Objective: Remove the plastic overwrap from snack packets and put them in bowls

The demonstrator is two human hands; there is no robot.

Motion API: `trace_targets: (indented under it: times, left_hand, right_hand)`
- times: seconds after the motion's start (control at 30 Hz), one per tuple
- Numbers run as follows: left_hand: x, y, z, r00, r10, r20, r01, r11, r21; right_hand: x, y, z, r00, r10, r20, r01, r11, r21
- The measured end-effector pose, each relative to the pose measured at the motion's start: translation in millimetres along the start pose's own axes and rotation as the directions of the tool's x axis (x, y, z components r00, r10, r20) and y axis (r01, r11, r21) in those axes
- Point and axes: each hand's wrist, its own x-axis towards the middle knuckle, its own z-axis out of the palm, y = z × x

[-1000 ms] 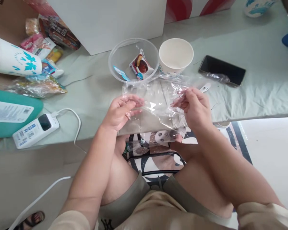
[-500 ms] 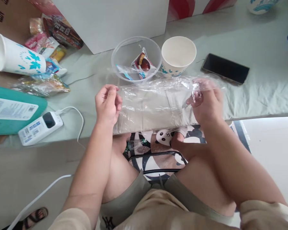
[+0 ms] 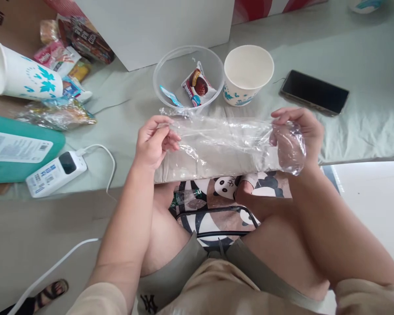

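A clear, crinkled plastic bag or film (image 3: 223,140) stretches between my hands over the table's front edge. My left hand (image 3: 157,141) pinches its left end between thumb and fingers. At the other end my right hand (image 3: 298,135) grips the plastic, part of which bunches and hangs over the palm. Just behind the plastic stands a clear round bowl (image 3: 157,83) with small snack wrappers (image 3: 198,85) in it. A white paper cup with blue leaves (image 3: 248,74) stands upright to the bowl's right, and a black phone (image 3: 315,92) lies farther right.
At the left are a tipped paper cup (image 3: 26,74), snack packets (image 3: 88,41), a green container (image 3: 19,148) and a white power bank (image 3: 56,174) with its cable. A white box (image 3: 164,30) stands behind the bowl. Another person's sandaled foot (image 3: 52,291) shows at lower left.
My right hand has moved to the right and turned, with the plastic now gathered over its palm. My left hand has shifted slightly right. The plastic has dropped away from the bowl and cup.
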Motion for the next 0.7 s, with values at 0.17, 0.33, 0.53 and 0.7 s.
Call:
trace_targets:
  times: [0.17, 0.33, 0.53, 0.7]
  left_hand:
    - [3.4, 5.9, -3.1, 0.999, 0.038, -0.022, -0.041, 0.989, -0.145]
    - [6.8, 4.7, -6.7, 0.996, 0.024, -0.085, -0.039, 0.984, -0.172]
    - [5.4, 0.3, -8.7, 1.000, 0.001, -0.018, -0.002, 0.998, -0.066]
    - [2.8, -4.3, -9.9, 0.993, 0.112, -0.041, -0.108, 0.990, 0.091]
  right_hand:
    - [8.1, 4.1, -7.1, 0.999, 0.000, -0.051, 0.004, 0.997, 0.078]
    - [9.7, 13.2, -9.9, 0.996, 0.083, -0.043, -0.077, 0.988, 0.134]
    - [8.4, 26.4, -13.9, 0.983, 0.155, 0.095, -0.168, 0.975, 0.144]
    - [17.4, 44.9, -18.1, 0.971, 0.227, -0.071, -0.214, 0.964, 0.158]
